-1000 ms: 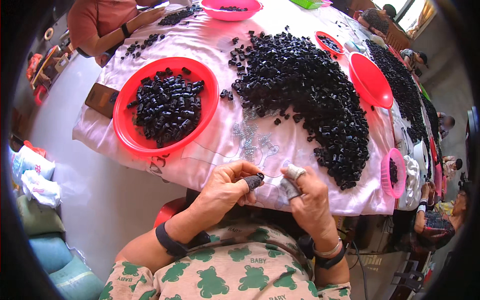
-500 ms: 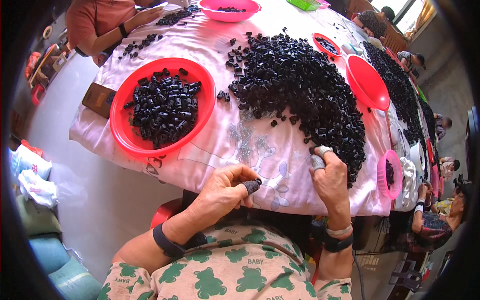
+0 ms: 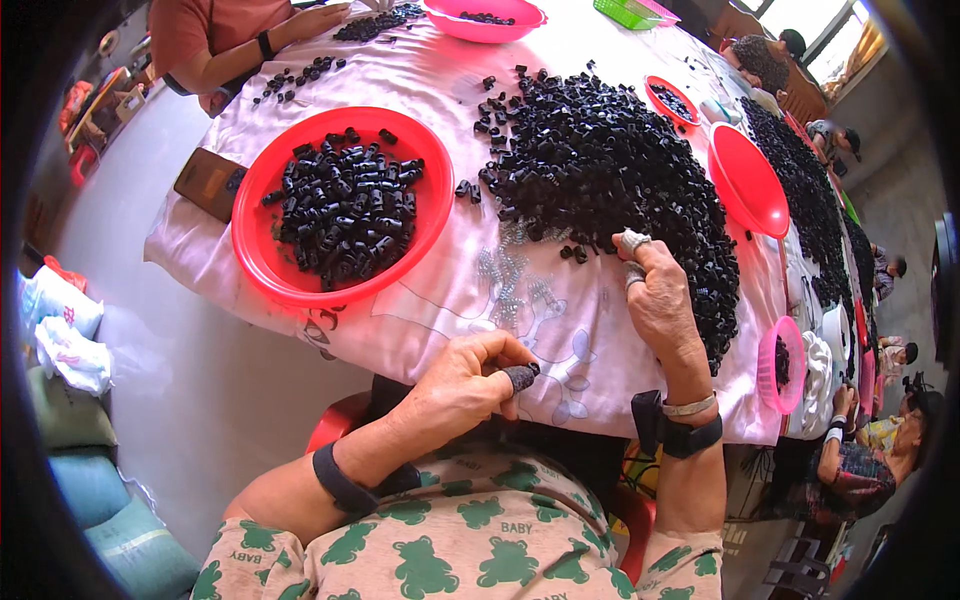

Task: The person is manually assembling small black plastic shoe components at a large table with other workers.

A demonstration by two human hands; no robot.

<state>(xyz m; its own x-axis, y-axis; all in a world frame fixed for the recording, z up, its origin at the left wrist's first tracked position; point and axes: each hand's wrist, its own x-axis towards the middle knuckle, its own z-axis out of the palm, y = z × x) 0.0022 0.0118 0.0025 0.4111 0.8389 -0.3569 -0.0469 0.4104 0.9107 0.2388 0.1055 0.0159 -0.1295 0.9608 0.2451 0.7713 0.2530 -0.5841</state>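
Observation:
My left hand [image 3: 462, 385] is closed near the table's front edge, pinching a small black plastic piece [image 3: 534, 368] between thumb and forefinger; dark tape wraps the thumb. My right hand [image 3: 664, 305], with pale tape on its fingers, reaches to the near edge of a large heap of black plastic pieces [image 3: 620, 150]. Its fingers are bent together, and whatever they grip is hidden. Between the hands and the heap lie thin metal springs [image 3: 508, 285] on the pink cloth. A red basin [image 3: 243, 240] holding black cylindrical pieces stands at left.
Beside the basin lies a phone [image 3: 207, 185]. An empty-looking red basin [image 3: 750, 180] and a pink basket [image 3: 765, 375] are right of the heap. A co-worker's arm [image 3: 270, 45] rests at the far left; other people sit along the right, by more black pieces [image 3: 800, 170].
My right hand has moved away from me, up along the heap's near edge. My left hand keeps its pinch on the black piece. The whole view has shifted slightly.

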